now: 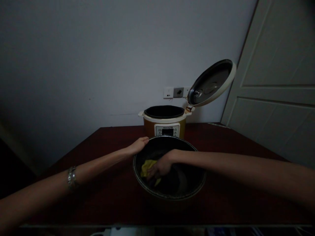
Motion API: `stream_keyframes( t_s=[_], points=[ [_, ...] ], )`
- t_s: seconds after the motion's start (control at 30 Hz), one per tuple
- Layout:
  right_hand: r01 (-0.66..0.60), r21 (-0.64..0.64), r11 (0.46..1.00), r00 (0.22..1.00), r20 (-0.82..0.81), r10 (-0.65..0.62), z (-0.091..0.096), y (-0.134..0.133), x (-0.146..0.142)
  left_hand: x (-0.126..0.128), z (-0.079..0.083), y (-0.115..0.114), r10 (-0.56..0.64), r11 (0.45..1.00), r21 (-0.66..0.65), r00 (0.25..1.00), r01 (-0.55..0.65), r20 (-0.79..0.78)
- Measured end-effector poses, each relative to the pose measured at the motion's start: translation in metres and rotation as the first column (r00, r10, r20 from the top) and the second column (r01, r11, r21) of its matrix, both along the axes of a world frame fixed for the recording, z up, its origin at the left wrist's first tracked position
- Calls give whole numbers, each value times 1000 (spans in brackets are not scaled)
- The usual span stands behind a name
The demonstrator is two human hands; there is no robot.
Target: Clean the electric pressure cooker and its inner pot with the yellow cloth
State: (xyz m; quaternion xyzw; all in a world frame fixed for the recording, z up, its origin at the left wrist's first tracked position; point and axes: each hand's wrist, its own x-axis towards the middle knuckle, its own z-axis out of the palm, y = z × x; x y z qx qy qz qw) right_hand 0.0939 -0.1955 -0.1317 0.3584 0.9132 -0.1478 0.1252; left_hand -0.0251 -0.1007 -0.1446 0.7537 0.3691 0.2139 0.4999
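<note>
A dark round inner pot [182,193] stands on the reddish table, its mouth facing me. My left hand [139,145] grips the pot's rim at the upper left, fingers closed over the edge. Inside the pot, my right hand [161,166] presses a yellow cloth [147,165] against the left part of the inner wall; some of its fingers are in shadow. Just behind the pot is a pressure cooker [182,127] with a white rim and a front control panel. Its round lid [211,83] is swung up to the right.
Behind the cooker, wall sockets [168,92] sit on a pale wall. A white panelled door [278,72] rises at the right. The dark red table [98,190] ends at a front edge near me, with partly hidden items below it.
</note>
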Motion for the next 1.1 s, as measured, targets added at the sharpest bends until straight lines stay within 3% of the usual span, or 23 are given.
stream_keyframes(
  t_s=[0.1,0.2,0.33,0.43,0.53,0.73,0.83,0.97,1.1],
  points=[
    [196,-125,973,981,10,-196,1,14,22,-2,5,-3,-12,991,128,996,24,-88],
    [421,-172,891,907,96,-410,3,12,53,-4,12,-6,-1,967,249,979,52,-202],
    [462,-273,844,886,188,-424,4,-9,79,-4,15,-7,27,942,329,966,62,-257],
    [395,-433,810,919,181,-351,-4,-26,76,-3,14,-6,38,937,344,959,64,-281],
    [242,-482,842,970,120,-210,-14,-32,59,-2,13,-6,29,936,344,962,68,-270],
    [-57,-323,945,996,51,78,-16,-10,11,0,10,-3,28,931,357,961,75,-275],
    [-89,-228,970,988,105,116,-13,4,-4,1,10,-2,37,919,385,958,79,-283],
    [85,-151,985,985,162,-60,-18,20,1,1,13,-4,43,903,419,951,94,-306],
    [383,-217,898,922,148,-358,-25,30,28,0,15,-7,55,895,435,946,95,-321]
  ],
)
